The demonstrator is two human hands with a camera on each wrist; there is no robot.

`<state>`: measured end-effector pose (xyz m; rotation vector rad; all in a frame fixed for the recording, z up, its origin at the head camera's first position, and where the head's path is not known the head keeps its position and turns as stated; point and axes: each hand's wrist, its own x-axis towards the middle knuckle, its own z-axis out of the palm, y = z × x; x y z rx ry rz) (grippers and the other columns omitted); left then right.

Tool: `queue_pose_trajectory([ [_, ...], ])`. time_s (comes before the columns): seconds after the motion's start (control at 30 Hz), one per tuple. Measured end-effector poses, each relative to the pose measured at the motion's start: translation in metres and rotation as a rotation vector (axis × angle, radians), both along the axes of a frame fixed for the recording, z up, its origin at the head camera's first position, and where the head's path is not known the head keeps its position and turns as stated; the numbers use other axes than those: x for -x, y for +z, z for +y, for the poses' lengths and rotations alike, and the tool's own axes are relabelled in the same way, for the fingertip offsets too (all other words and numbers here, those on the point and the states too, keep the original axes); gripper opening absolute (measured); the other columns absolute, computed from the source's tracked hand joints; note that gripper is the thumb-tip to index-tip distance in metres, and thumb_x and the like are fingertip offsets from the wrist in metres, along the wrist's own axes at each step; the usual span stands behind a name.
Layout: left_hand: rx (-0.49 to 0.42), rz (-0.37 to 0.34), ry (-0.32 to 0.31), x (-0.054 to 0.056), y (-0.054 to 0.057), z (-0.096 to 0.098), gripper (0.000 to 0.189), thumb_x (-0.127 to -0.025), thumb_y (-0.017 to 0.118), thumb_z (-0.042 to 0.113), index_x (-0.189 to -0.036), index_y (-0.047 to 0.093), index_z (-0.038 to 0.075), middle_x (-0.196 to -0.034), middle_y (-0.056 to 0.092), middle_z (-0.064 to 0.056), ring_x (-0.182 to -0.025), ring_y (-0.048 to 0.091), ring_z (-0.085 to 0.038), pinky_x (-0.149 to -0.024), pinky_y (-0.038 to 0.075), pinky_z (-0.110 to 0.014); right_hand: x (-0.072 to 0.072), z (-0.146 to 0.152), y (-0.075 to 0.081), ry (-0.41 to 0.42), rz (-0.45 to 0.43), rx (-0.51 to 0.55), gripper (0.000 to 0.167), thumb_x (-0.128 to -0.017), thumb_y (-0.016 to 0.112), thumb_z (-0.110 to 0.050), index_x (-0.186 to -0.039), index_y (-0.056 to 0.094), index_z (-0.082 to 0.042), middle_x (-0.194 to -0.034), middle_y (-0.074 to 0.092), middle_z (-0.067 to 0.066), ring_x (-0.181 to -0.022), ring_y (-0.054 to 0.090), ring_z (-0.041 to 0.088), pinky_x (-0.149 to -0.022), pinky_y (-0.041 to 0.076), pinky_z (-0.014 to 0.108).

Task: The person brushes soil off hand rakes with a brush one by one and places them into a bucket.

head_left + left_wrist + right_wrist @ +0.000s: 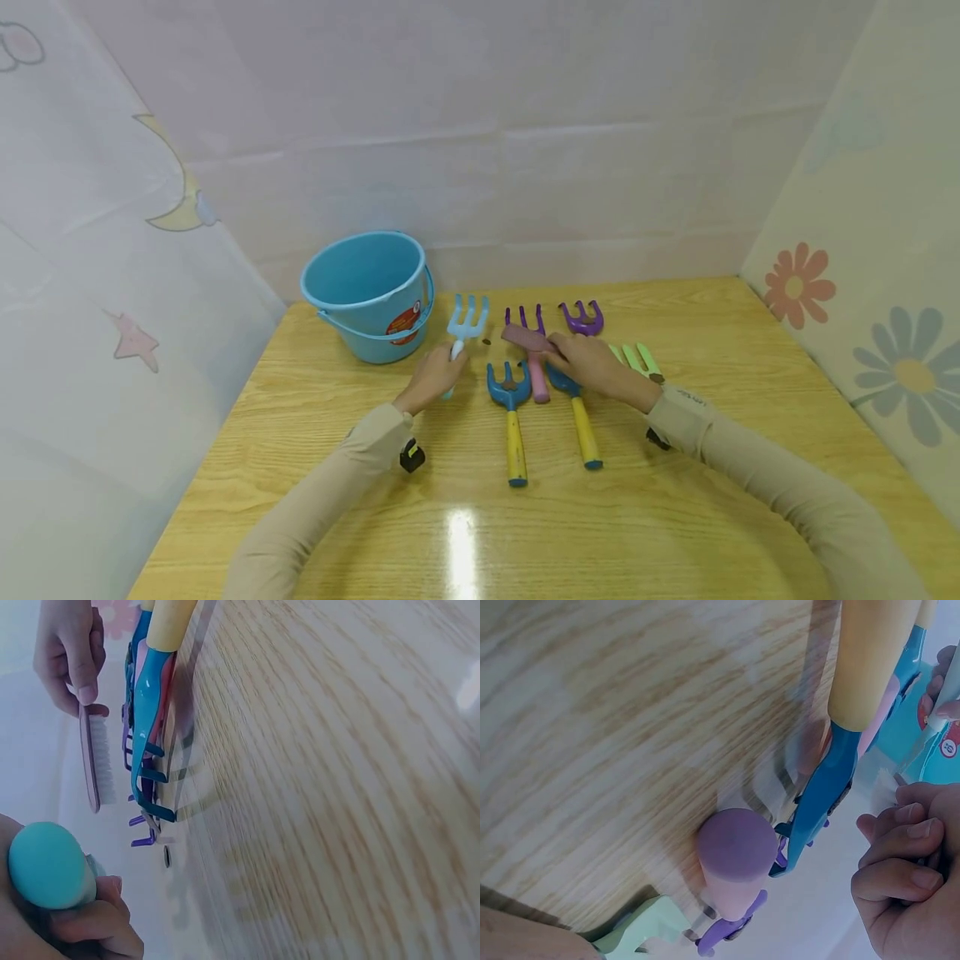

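Observation:
My left hand [431, 379] grips the handle of a light blue hand fork [467, 323], its tines pointing away from me. In the left wrist view the rounded turquoise handle end [49, 866] sticks out of the fist. My right hand [596, 364] holds a dusky pink brush [527, 338]; its white bristles [103, 761] face the table side in the left wrist view. Below the brush lie a purple fork with a pink handle [539, 382] and two blue tools with yellow handles, one a fork [514, 425], the other [585, 427] partly hidden by my right hand.
A light blue bucket [352, 321] stands at the back left, beside the light blue fork. Another purple fork [583, 322] and a light green fork [639, 360] lie near my right hand. Brown crumbs [487, 342] dot the wooden table [300, 467]. Printed cloth walls border it.

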<state>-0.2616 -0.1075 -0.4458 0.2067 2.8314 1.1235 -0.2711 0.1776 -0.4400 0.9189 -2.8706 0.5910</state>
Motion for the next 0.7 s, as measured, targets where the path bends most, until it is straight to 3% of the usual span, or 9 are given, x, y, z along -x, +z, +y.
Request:
queue_pose_trajectory([
  [0.53, 0.019, -0.051, -0.002, -0.0003, 0.0037, -0.0003, 0.031, -0.105, 0.045, 0.032, -0.091, 0.056, 0.006, -0.073, 0.055, -0.007, -0.055, 0.049, -0.016, -0.051, 0.042, -0.03, -0.0021, 0.0006, -0.0007, -0.007, 0.006, -0.014, 0.02, -0.102, 0.058, -0.021, -0.09, 0.056, -0.005, -0.06, 0.042, -0.003, -0.047, 0.039, 0.008, -0.044, 0.028, 0.022],
  [0.7, 0.023, -0.056, -0.032, 0.0, 0.0075, -0.0003, 0.033, -0.105, 0.045, 0.032, -0.087, 0.055, 0.007, -0.071, 0.053, -0.006, -0.055, 0.048, -0.015, -0.051, 0.041, -0.029, -0.0031, 0.001, -0.0002, 0.002, 0.01, -0.005, 0.019, -0.101, 0.058, -0.019, -0.087, 0.055, -0.006, -0.06, 0.042, -0.003, -0.047, 0.038, 0.008, -0.044, 0.028, 0.022],
])
